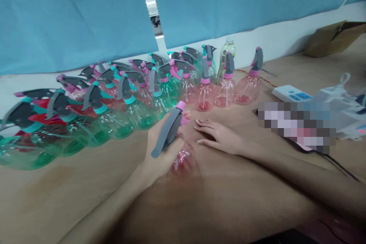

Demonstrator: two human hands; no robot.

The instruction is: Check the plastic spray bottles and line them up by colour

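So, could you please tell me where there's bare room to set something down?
Bare tabletop lies between the green bottles and left forearm, and between the held pink bottle and right forearm. Spray bottles crowd the back left.

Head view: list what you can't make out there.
All in the head view:
- Left hand: fingers partly hidden by the spray bottle it holds.
- Back bottles: bodies mostly hidden by the front bottles.
- Drink bottle: label too small to read.
- Cabled thing: masked by pixel blocks.
- Box: cut off by the right edge.
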